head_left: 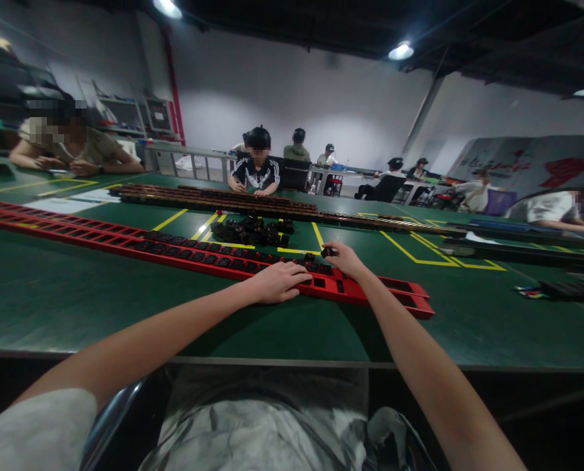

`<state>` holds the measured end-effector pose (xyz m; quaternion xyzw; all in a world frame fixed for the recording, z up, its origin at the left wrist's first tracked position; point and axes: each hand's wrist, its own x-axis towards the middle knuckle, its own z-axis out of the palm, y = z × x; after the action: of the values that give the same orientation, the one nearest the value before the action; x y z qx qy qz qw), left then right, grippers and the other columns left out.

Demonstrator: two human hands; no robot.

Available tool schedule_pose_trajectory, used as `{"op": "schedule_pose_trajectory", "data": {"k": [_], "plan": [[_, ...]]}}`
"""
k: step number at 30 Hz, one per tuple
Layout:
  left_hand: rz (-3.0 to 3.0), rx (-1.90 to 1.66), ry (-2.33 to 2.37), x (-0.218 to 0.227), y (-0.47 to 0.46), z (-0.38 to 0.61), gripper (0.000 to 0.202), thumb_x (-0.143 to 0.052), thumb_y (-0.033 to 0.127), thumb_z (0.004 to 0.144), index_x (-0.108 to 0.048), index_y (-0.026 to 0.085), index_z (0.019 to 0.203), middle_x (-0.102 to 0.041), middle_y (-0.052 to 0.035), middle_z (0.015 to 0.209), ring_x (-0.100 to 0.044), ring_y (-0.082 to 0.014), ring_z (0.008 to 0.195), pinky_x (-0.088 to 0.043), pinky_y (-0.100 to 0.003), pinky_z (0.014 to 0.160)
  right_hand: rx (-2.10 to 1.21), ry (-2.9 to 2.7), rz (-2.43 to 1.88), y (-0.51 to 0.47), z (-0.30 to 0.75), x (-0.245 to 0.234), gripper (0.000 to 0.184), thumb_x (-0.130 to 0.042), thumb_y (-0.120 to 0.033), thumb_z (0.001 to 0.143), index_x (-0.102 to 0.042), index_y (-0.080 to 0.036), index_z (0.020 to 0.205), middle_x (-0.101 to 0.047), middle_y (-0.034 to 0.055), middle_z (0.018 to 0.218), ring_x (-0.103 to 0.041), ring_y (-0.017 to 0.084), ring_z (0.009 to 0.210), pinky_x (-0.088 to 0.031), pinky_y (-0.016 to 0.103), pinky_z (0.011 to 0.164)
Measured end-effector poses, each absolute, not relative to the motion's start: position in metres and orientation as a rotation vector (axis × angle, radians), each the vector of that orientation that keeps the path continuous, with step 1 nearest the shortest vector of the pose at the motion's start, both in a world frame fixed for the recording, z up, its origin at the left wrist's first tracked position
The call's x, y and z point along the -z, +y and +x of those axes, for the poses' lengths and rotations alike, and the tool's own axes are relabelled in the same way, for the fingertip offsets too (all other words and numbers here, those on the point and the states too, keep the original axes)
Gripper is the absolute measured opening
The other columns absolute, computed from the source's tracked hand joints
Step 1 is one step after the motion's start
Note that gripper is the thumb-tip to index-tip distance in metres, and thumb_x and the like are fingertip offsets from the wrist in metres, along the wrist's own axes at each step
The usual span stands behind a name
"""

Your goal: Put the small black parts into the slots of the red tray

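Observation:
A long red slotted strip (pixel 213 265) lies slantwise across the table, two rows of openings along it, many filled with small black socket-like modules (pixel 171 250). My left hand (pixel 282 282) rests on the strip with its fingers stretched out, the fingertips near openings toward the right part. Just beyond, my right hand (pixel 345 260) pinches a small black module (pixel 328 252) above the strip's far edge. Another loose black part (pixel 310 257) is by its fingers. Behind the strip sits a heap of black modules (pixel 252 230). What lies under my left fingertips is partly hidden.
Long dark rails (pixel 213 201) lie across the table behind the heap. More black rails (pixel 512 252) and a bundle of dark cables (pixel 566 291) are at the right. Yellow tape lines mark the green table (pixel 125 301). A person (pixel 257 170) sits opposite, others around.

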<state>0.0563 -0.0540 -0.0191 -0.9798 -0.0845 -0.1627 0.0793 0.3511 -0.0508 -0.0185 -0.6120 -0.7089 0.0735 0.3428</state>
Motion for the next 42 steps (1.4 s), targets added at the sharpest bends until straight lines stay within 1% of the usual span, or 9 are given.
{"op": "schedule_pose_trajectory", "data": {"k": [5,9,14,17,21,26,29,34,42], "plan": [[-2.928,0.492,-0.246,0.02,-0.053,0.056,0.044,-0.05,0.034,0.097,-0.051,0.02,0.139,-0.055,-0.0113,0.14,-0.056,-0.0262,0.118,-0.045,-0.039,0.1,-0.264,-1.83,-1.602,-0.051,0.352,0.02,0.039,-0.069,-0.021,0.079,-0.068,-0.019,0.117,-0.071,0.0075,0.112,-0.067,0.022,0.097,-0.053,0.04,0.095],[-2.932,0.492,-0.254,0.02,-0.052,0.057,0.044,-0.05,0.035,0.097,-0.051,0.021,0.139,-0.055,-0.0109,0.14,-0.056,-0.026,0.118,-0.044,-0.039,0.1,-0.241,-1.823,-1.617,-0.05,0.352,0.02,0.036,-0.071,-0.023,0.078,-0.068,-0.02,0.114,-0.071,0.0072,0.111,-0.067,0.021,0.095,-0.052,0.039,0.094],[-2.941,0.493,-0.28,0.019,-0.053,0.057,0.045,-0.051,0.035,0.097,-0.051,0.021,0.14,-0.054,-0.011,0.141,-0.056,-0.0271,0.119,-0.046,-0.04,0.099,-0.197,-1.773,-1.611,-0.048,0.352,0.021,0.028,-0.063,-0.033,0.085,-0.064,-0.02,0.109,-0.071,0.0071,0.105,-0.065,0.021,0.092,-0.052,0.038,0.088],[-2.948,0.504,-0.26,0.02,-0.053,0.057,0.045,-0.051,0.034,0.097,-0.051,0.02,0.14,-0.055,-0.0114,0.14,-0.054,-0.027,0.123,-0.045,-0.041,0.103,-0.253,-1.741,-1.608,-0.048,0.352,0.023,0.032,-0.065,-0.041,0.083,-0.06,-0.02,0.107,-0.069,0.0047,0.098,-0.063,0.019,0.085,-0.052,0.036,0.082],[-2.955,0.529,-0.234,0.022,-0.05,0.059,0.049,-0.055,0.032,0.095,-0.048,0.021,0.142,-0.055,-0.0109,0.14,-0.051,-0.026,0.129,-0.042,-0.042,0.109,-0.25,-1.787,-1.591,-0.052,0.349,0.02,0.033,-0.068,-0.042,0.08,-0.059,-0.021,0.103,-0.068,0.0029,0.098,-0.061,0.018,0.083,-0.05,0.033,0.08],[-2.961,0.53,-0.241,0.023,-0.05,0.059,0.049,-0.055,0.033,0.094,-0.048,0.023,0.142,-0.055,-0.0101,0.141,-0.052,-0.026,0.129,-0.043,-0.042,0.108,-0.202,-1.818,-1.687,-0.057,0.345,0.014,0.032,-0.064,-0.05,0.081,-0.059,-0.019,0.089,-0.065,0.0023,0.083,-0.057,0.017,0.073,-0.045,0.029,0.068],[-2.965,0.529,-0.229,0.021,-0.051,0.058,0.047,-0.053,0.033,0.095,-0.049,0.021,0.141,-0.056,-0.0105,0.14,-0.053,-0.0263,0.126,-0.043,-0.041,0.106,-0.187,-1.845,-1.71,-0.058,0.344,0.011,0.032,-0.063,-0.05,0.082,-0.059,-0.019,0.086,-0.065,0.003,0.083,-0.056,0.017,0.073,-0.044,0.029,0.067],[-2.958,0.521,-0.261,0.018,-0.053,0.058,0.044,-0.052,0.034,0.096,-0.053,0.021,0.138,-0.056,-0.0111,0.139,-0.057,-0.0258,0.117,-0.047,-0.04,0.099,-0.244,-1.836,-1.744,-0.056,0.345,0.015,0.033,-0.058,-0.052,0.085,-0.056,-0.019,0.089,-0.065,0.0032,0.083,-0.058,0.018,0.076,-0.044,0.029,0.069],[-2.965,0.541,-0.219,0.02,-0.052,0.059,0.049,-0.055,0.031,0.094,-0.048,0.021,0.142,-0.055,-0.0108,0.141,-0.052,-0.0255,0.129,-0.043,-0.041,0.109,-0.377,-1.84,-1.728,-0.055,0.348,0.022,0.035,-0.065,-0.05,0.082,-0.053,-0.02,0.096,-0.063,-0.0005,0.081,-0.059,0.016,0.076,-0.046,0.028,0.068]]}}
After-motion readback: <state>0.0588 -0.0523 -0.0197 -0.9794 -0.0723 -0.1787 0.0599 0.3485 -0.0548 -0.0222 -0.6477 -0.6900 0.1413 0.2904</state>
